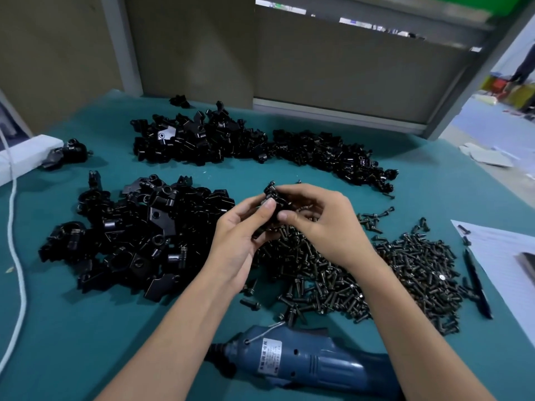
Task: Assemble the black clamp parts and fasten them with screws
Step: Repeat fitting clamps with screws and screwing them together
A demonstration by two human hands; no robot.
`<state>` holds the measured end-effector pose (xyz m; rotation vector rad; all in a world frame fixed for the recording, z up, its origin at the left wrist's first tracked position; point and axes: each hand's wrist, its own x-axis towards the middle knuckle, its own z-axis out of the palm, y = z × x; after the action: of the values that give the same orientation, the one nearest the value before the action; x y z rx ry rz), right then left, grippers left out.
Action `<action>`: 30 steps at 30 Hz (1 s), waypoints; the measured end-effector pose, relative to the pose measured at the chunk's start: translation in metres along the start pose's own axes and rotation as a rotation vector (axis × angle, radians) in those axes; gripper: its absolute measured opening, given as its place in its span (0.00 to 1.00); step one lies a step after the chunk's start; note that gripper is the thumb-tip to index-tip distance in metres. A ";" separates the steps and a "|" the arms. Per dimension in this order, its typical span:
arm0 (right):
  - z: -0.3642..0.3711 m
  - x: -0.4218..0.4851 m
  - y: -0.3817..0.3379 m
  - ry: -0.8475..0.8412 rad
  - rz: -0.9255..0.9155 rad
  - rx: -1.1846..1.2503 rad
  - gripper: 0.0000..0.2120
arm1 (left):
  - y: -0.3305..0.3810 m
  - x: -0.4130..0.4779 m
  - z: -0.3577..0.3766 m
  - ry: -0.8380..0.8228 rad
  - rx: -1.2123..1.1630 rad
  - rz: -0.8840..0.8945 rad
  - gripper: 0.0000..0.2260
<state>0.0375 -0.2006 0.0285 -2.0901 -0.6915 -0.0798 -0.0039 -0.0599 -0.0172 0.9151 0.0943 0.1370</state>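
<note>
clamp part — between both hands | left hand pinching it | right hand pinching it

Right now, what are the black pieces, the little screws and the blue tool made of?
Black clamp parts: probably metal with a black coating; sharp edges and dull glints suggest it, though hard plastic is possible.
Screws: metal, dark with a brownish sheen.
Blue tool: seemingly a smooth moulded plastic shell, with a printed label.
Both hands, left hand and right hand, hold one black clamp piece.
</note>
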 end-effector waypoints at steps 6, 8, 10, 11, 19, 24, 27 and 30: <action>-0.022 0.001 0.002 -0.012 0.024 -0.022 0.17 | 0.002 0.002 0.001 0.028 -0.039 -0.030 0.14; -0.046 0.004 0.013 0.097 0.064 -0.067 0.14 | 0.004 0.004 0.000 0.057 -0.067 -0.044 0.15; -0.073 0.006 0.029 0.195 0.140 -0.082 0.12 | 0.005 0.007 0.001 0.064 -0.102 -0.065 0.15; -0.086 0.006 0.038 0.231 0.185 -0.088 0.13 | 0.005 0.008 0.002 0.065 -0.118 -0.074 0.14; -0.130 -0.014 0.094 0.196 0.482 -0.263 0.16 | -0.003 0.010 -0.003 -0.019 -0.212 -0.097 0.11; -0.129 -0.020 0.106 0.114 0.516 -0.339 0.14 | -0.002 0.007 -0.008 -0.099 -0.153 -0.091 0.08; -0.130 -0.021 0.105 0.038 0.520 -0.336 0.14 | -0.003 0.005 -0.008 -0.120 -0.092 -0.089 0.08; -0.130 -0.021 0.099 -0.100 0.494 -0.394 0.14 | -0.004 0.005 -0.007 -0.106 -0.096 -0.092 0.10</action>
<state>0.0956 -0.3544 0.0250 -2.6020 -0.2066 0.1807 0.0003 -0.0558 -0.0246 0.8191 0.0308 0.0070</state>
